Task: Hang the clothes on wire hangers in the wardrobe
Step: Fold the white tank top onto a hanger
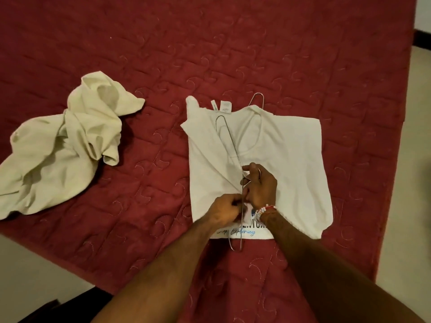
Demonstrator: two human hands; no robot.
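White top [291, 164] flat on red bed [163, 54], printed hem nearest, likely spread so hanger can slip in. Left hand [225, 210] over hem, fingers pinching lower run of wire hanger [229, 141]; whether cloth is caught too, unclear. Both wrists cover part of print. Right hand [260, 186] just beyond, fingers clenched round hanger's twisted neck, frame slanted across top, probably angled for feeding inside. Farther, second wire loop [256, 101] pokes past collar, rest hidden. Crumpled cream garment [65, 145] well apart, left, not yet hung. Wardrobe not in view.
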